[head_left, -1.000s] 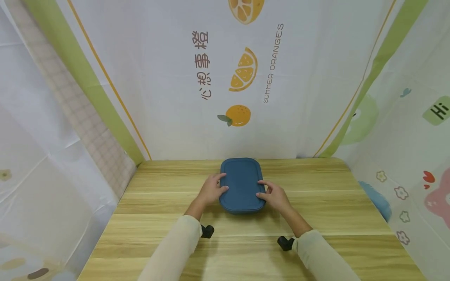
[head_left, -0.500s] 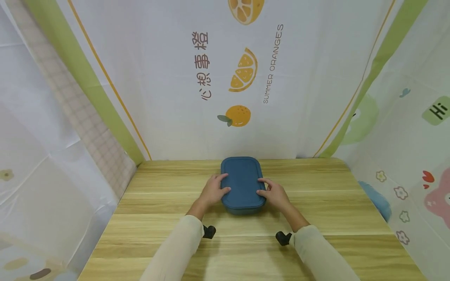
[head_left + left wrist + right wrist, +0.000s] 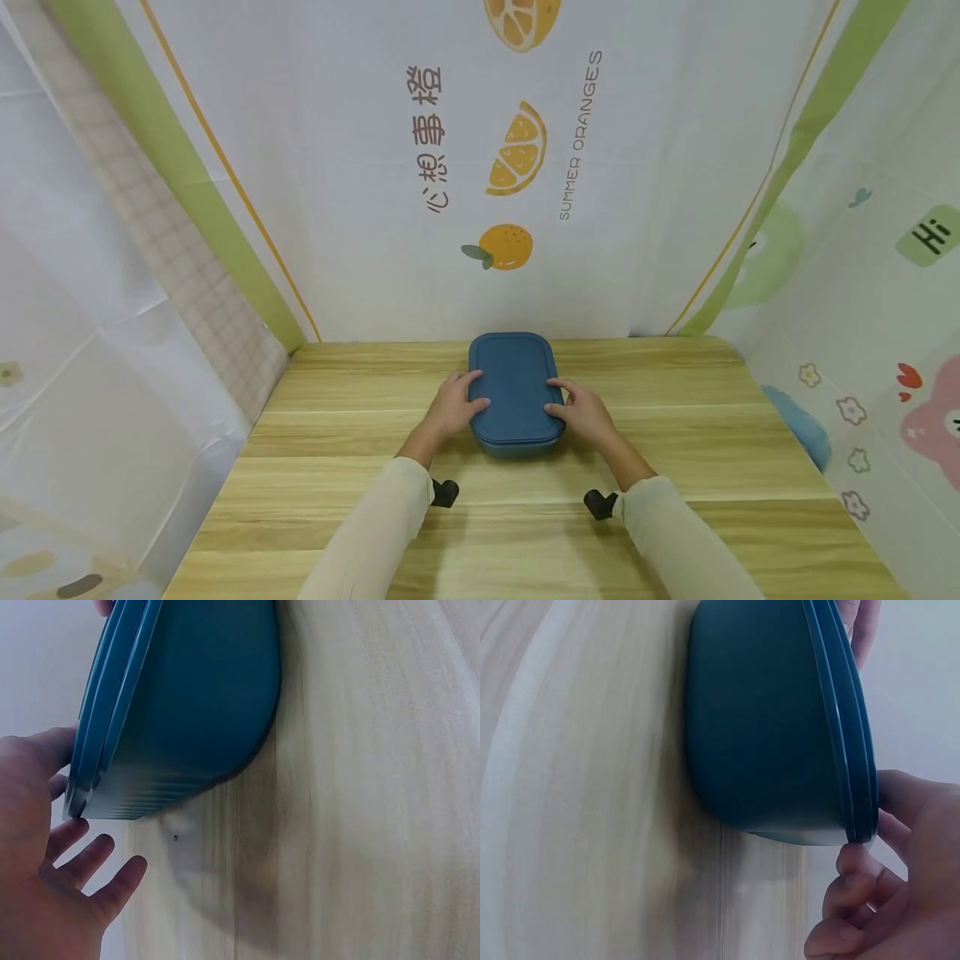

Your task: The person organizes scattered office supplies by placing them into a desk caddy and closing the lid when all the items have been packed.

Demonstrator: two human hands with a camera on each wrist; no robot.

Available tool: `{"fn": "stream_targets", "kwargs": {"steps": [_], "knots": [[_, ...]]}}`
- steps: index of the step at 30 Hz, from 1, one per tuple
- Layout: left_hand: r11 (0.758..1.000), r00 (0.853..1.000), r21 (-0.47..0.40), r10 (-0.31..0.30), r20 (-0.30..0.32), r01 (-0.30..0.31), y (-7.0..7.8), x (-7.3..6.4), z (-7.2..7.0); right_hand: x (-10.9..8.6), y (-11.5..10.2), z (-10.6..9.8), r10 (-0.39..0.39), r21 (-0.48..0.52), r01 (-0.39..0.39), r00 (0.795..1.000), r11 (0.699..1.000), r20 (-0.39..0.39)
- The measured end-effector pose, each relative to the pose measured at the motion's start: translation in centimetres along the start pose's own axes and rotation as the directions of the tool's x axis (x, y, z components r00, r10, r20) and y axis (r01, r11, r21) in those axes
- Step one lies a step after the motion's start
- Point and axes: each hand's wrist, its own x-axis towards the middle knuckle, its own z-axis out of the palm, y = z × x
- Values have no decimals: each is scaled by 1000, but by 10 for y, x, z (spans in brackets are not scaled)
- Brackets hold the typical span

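A blue rectangular food container (image 3: 517, 450) with rounded corners stands on the table near the back edge, its matching lid (image 3: 513, 387) on top. At the lid's left rim, my left hand (image 3: 450, 407) pinches, thumb on top; in the left wrist view its forefinger (image 3: 66, 836) touches the rim's underside and the other fingers spread loosely. On the opposite side my right hand (image 3: 588, 415) pinches the lid's right rim the same way, its other fingers (image 3: 840, 937) curled below. The container's inside is hidden. Whether a gap runs between lid and container I cannot tell.
The wood-grain table (image 3: 315, 500) extends to both sides and toward me. A white cloth with printed oranges (image 3: 506, 247) hangs directly behind it. Black wrist mounts (image 3: 445, 493) stick out inward from the sleeves.
The lid's near edge appears slightly higher, and more of the container's front wall shows below it. Both hands have kept their hold, with the right wrist shifted slightly inward.
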Motion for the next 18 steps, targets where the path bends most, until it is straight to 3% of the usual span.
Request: {"fn": "stream_targets", "kwargs": {"steps": [18], "knots": [[999, 1000, -51, 7, 5, -7, 1, -9, 0, -5, 3, 0, -14, 17, 13, 999, 1000, 31]]}}
